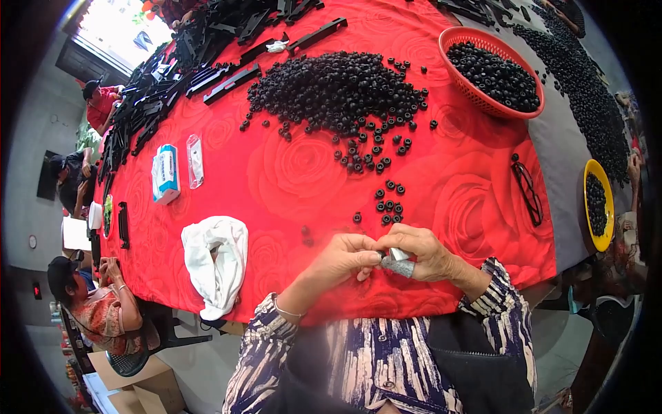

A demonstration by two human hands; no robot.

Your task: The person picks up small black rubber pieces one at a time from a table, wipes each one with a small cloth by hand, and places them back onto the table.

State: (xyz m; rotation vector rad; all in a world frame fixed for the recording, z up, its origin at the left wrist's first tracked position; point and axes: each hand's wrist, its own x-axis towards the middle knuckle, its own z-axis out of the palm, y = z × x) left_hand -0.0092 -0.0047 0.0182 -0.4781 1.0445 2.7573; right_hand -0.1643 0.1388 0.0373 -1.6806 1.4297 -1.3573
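Note:
Near the table's front edge my two hands meet. My left hand [339,261] is closed in a pinch, with a small black piece at its fingertips, probably one of the round black parts, mostly hidden by the fingers. In the fist of my right hand [429,254] is a small tool with a grey wrapping [398,265]; its tip is hidden between the hands. Just beyond them lies a small group of black wheel-like parts with center holes [389,207]. Farther back spreads a large heap of the same black parts [338,90].
A red plastic basket [452,72] of black parts stands back right, a yellow bowl [607,238] at far right. Glasses [527,190], a white cloth [215,259], a tissue pack [165,172] and black plastic bars [231,84] lie about. Several people sit along the left.

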